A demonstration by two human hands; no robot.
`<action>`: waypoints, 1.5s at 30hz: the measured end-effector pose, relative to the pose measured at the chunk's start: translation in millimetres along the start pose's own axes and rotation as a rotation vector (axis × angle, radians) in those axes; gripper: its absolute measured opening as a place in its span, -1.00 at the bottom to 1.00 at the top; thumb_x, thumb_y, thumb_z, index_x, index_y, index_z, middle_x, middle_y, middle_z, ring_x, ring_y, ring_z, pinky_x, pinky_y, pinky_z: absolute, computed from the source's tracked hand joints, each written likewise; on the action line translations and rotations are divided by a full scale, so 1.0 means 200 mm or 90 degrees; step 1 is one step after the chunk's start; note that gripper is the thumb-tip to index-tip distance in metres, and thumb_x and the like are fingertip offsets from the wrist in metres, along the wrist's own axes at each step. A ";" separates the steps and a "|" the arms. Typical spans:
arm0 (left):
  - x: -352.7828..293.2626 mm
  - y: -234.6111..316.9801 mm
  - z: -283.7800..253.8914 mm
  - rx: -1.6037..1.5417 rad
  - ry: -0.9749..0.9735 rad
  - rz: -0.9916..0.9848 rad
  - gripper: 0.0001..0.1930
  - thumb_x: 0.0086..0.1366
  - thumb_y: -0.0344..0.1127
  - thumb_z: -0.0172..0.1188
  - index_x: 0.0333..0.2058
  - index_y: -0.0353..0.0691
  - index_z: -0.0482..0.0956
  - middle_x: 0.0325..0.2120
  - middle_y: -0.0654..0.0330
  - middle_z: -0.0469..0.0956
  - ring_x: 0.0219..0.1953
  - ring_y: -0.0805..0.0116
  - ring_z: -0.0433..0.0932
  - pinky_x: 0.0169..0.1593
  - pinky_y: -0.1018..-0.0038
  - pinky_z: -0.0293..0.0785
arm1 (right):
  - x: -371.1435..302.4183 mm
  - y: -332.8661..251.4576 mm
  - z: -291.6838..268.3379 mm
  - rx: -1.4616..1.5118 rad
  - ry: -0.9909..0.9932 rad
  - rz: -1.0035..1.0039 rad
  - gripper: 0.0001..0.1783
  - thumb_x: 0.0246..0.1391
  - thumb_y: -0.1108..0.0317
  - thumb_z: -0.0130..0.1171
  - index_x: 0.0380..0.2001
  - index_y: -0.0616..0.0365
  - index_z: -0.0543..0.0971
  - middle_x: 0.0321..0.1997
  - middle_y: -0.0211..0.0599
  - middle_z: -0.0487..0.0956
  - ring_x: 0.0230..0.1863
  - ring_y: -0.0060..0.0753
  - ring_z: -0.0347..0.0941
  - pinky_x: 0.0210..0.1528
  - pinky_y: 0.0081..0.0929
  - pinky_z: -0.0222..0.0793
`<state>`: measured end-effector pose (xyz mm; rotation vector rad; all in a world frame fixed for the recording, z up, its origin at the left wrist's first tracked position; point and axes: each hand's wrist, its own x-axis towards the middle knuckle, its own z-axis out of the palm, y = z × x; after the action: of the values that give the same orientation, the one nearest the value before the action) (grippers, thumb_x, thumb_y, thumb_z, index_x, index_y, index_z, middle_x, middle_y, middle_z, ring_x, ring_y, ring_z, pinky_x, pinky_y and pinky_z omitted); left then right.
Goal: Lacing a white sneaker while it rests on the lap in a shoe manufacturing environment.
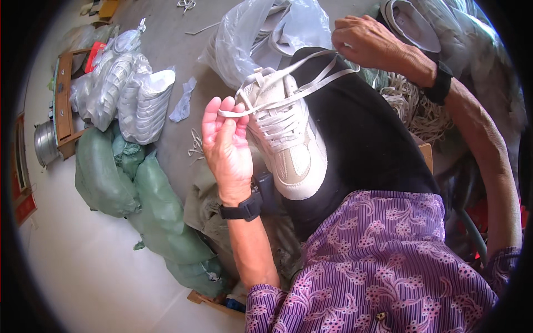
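A cream and white sneaker (291,164) rests on my lap, its toe pointing toward me. White shoelace (273,127) crosses the front of it in several rows. Left of the shoe's collar, my left hand (226,141) is palm up and pinches one lace end between thumb and fingers. Out to the upper right, my right hand (363,40) is closed on the other stretch of lace, which runs in loose strands from the shoe across my dark trouser leg. The exact grip of the right fingertips is partly hidden.
Stacked shoes in clear plastic (147,105) stand at the left, above green sacks (161,216). A clear bag (233,47) with pale shoe parts lies beyond the sneaker. Bundled laces (402,97) and another plastic bag (466,41) are at the right.
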<state>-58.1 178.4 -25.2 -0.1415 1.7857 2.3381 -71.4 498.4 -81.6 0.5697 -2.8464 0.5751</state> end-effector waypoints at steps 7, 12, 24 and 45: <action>-0.01 -0.02 0.06 0.272 0.080 0.125 -0.73 0.31 -0.47 0.09 -0.02 -0.38 0.48 -0.30 0.20 0.58 -0.32 0.51 0.52 -0.16 0.58 0.48 | 0.02 -0.08 0.04 0.060 0.019 0.012 -0.96 -0.13 0.50 0.11 -0.52 0.21 0.52 -0.43 -0.22 0.47 -0.29 -0.16 0.47 -0.23 -0.24 0.40; -0.04 0.07 0.03 0.378 0.028 0.044 -0.77 0.32 -0.31 0.09 -0.31 -0.40 0.58 -0.59 0.28 0.49 -0.56 0.57 0.41 -0.40 0.60 0.37 | 0.00 0.03 0.07 0.011 0.025 0.029 -0.97 -0.13 0.50 0.12 -0.53 0.22 0.52 -0.42 -0.21 0.48 -0.30 -0.15 0.48 -0.23 -0.24 0.40; 0.10 0.08 -0.10 0.152 -0.123 -0.221 -0.63 0.30 -0.13 0.10 -0.57 -0.28 0.53 -0.80 0.44 0.17 -0.75 0.62 0.13 -0.57 0.55 0.21 | 0.07 0.29 -0.08 -0.074 -0.038 0.124 -0.89 -0.24 0.34 0.08 -0.61 0.13 0.52 -0.48 -0.18 0.50 -0.36 -0.05 0.47 -0.32 -0.14 0.38; 0.11 0.07 0.28 0.633 -0.209 -0.019 -0.77 0.29 -0.27 0.14 -0.23 -0.31 0.61 -0.60 0.44 0.40 -0.56 0.68 0.29 -0.49 0.70 0.20 | 0.10 -0.37 0.06 0.244 0.051 -0.112 -0.90 -0.10 0.39 0.15 -0.58 0.18 0.50 -0.48 -0.27 0.44 -0.28 -0.18 0.42 -0.17 -0.27 0.33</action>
<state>-80.9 230.5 -1.8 0.3342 2.4467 1.1198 -60.5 424.8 -62.5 0.8262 -2.5852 1.0927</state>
